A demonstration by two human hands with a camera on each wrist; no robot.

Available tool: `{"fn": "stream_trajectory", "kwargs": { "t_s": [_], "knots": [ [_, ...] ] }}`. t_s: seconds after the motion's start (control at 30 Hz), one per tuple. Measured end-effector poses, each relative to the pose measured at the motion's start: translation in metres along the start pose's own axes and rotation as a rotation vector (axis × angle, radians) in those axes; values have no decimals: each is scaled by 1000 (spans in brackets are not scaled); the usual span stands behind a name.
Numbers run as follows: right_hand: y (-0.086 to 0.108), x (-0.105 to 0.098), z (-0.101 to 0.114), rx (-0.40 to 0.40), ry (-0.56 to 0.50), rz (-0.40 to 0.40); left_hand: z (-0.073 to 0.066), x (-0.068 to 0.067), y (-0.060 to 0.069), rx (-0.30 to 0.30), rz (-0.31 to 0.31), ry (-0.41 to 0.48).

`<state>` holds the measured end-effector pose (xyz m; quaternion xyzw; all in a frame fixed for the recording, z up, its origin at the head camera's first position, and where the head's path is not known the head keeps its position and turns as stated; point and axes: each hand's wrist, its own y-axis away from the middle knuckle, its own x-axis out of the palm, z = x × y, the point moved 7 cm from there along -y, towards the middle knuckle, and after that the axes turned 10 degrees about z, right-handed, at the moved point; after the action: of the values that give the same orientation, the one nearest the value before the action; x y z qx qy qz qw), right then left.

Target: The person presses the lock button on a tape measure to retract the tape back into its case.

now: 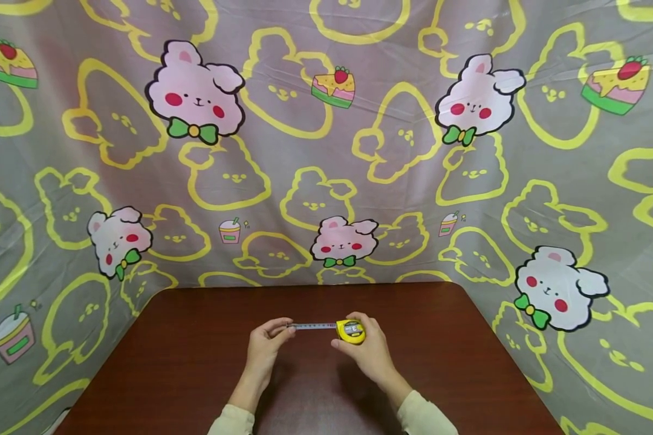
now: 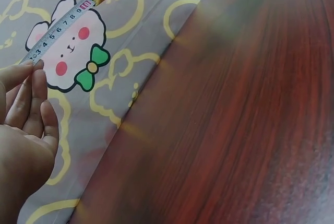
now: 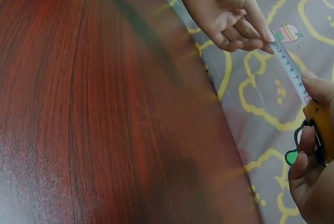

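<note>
In the head view a yellow tape measure (image 1: 350, 331) is held above the table by my right hand (image 1: 371, 349), thumb on the near side and fingers on the far side. A short length of its silver blade (image 1: 314, 326) stretches left, out to about the 10 mark in the left wrist view. My left hand (image 1: 265, 347) pinches the blade's free end between thumb and fingertips. The right wrist view shows the tape's case (image 3: 317, 122) in the right hand, with a dark loop hanging from it. The end hook is hidden by the left fingertips.
A dark red-brown wooden table (image 1: 196, 338) lies below both hands. Grey fabric (image 1: 283, 151) printed with rabbits, cakes and cups hangs behind it and along both sides.
</note>
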<state>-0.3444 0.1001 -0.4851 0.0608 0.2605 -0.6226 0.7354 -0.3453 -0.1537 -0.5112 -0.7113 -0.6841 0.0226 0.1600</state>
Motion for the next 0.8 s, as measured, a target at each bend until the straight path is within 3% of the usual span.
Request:
{"fn": "stream_trajectory", "kwargs": {
  "t_s": [0.8],
  "knots": [
    [-3,13,12,-27,1,-9,3,26,-4,-8,41,-18]
  ]
}}
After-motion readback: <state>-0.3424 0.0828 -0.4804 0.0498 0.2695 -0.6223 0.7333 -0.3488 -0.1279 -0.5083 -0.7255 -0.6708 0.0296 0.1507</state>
